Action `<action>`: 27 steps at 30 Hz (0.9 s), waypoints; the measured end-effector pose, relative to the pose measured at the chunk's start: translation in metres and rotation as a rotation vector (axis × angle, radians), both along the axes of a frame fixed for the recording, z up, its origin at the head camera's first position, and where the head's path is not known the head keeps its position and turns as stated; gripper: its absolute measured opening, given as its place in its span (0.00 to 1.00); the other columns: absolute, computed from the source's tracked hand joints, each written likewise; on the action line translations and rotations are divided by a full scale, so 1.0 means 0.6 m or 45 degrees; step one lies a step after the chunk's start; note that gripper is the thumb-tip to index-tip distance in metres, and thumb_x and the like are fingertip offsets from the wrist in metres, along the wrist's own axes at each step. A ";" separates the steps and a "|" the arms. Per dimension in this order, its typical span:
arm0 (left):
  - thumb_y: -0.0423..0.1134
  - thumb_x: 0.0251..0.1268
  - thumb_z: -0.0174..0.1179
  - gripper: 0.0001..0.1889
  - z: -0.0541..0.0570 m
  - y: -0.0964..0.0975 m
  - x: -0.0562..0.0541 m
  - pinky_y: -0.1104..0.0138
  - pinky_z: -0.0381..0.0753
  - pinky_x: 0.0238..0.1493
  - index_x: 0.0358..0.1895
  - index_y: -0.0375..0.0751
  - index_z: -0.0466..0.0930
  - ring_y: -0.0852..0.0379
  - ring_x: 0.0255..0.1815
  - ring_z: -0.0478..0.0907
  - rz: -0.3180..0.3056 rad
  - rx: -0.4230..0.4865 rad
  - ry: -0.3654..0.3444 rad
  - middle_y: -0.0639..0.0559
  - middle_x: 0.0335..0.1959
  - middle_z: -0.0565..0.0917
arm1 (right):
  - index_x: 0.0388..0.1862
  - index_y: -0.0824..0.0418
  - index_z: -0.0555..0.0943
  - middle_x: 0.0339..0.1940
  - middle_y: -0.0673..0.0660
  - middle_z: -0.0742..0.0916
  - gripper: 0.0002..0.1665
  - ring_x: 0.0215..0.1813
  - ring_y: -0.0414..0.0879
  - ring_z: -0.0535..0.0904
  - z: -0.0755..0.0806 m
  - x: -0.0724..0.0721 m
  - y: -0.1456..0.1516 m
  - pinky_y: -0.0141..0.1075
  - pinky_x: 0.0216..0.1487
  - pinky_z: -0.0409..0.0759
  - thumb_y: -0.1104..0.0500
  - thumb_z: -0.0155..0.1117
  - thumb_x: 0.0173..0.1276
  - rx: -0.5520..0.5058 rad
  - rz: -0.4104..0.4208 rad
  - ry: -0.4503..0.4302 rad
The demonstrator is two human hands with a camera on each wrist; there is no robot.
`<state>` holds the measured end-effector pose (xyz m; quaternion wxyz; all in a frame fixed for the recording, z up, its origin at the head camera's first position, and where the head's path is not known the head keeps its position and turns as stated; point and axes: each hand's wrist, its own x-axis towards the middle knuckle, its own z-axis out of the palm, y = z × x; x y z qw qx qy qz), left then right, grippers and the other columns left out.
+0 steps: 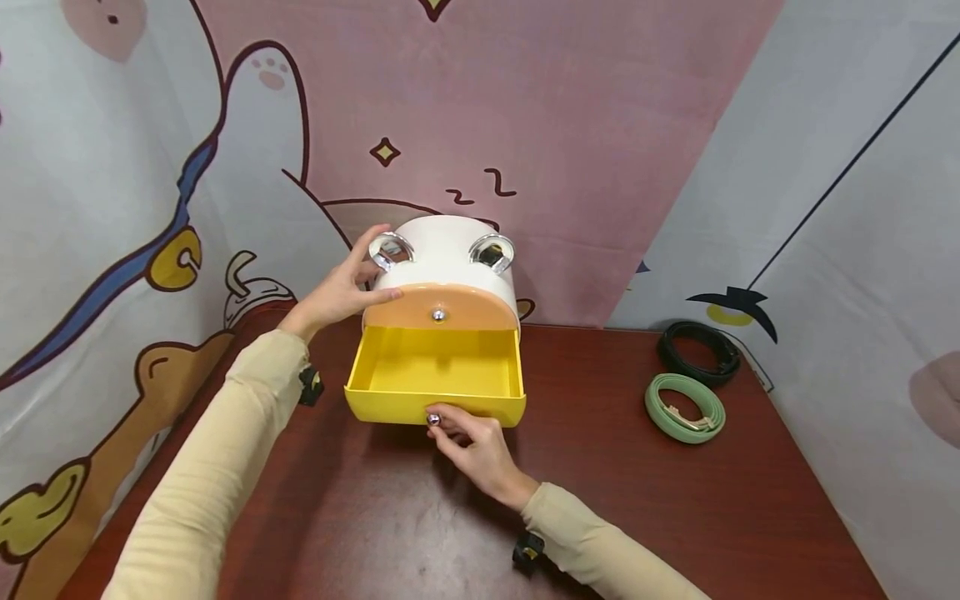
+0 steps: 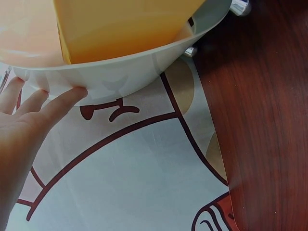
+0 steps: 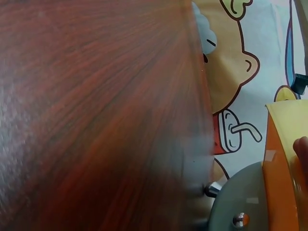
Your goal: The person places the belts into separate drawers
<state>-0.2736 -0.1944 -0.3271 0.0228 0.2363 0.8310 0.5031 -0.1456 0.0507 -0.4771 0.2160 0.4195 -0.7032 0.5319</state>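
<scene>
A small desktop drawer box with a rounded white body (image 1: 446, 237) and two silver rings on top stands against the backdrop. Its orange upper drawer (image 1: 405, 308) is closed, while the yellow lower drawer (image 1: 435, 408) is pulled far out and holds nothing. My left hand (image 1: 341, 287) rests spread on the box's left side, thumb at the orange front's edge. Straight fingers (image 2: 67, 103) press the white side in the left wrist view. Low at the front, my right hand (image 1: 480, 450) pinches the silver knob (image 1: 433, 419) of the yellow drawer between thumb and fingers.
On the right of the dark red-brown table (image 1: 600, 500) lie a coiled green belt (image 1: 667, 425) and, behind it, a coiled black belt (image 1: 667, 354). A printed cartoon backdrop (image 1: 525, 100) rises behind the table and along its sides.
</scene>
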 end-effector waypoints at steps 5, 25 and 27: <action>0.40 0.59 0.70 0.49 -0.011 -0.004 -0.010 0.45 0.69 0.59 0.73 0.78 0.44 0.42 0.61 0.72 0.001 -0.008 0.016 0.40 0.56 0.79 | 0.52 0.70 0.80 0.35 0.61 0.88 0.24 0.34 0.44 0.86 0.010 0.003 0.010 0.27 0.33 0.81 0.78 0.67 0.55 0.051 0.022 -0.004; 0.34 0.61 0.67 0.50 0.020 0.006 0.017 0.42 0.67 0.60 0.77 0.60 0.40 0.38 0.63 0.70 -0.008 -0.026 -0.022 0.33 0.58 0.76 | 0.43 0.77 0.79 0.32 0.67 0.87 0.21 0.24 0.52 0.84 0.097 0.016 0.121 0.32 0.26 0.82 0.86 0.65 0.48 0.132 0.193 -0.042; 0.36 0.61 0.68 0.50 0.009 0.002 0.006 0.42 0.66 0.60 0.77 0.64 0.40 0.38 0.64 0.69 -0.004 -0.021 -0.021 0.34 0.59 0.76 | 0.41 0.77 0.80 0.30 0.66 0.86 0.20 0.24 0.52 0.84 0.099 0.017 0.132 0.30 0.23 0.80 0.85 0.66 0.47 0.128 0.191 -0.016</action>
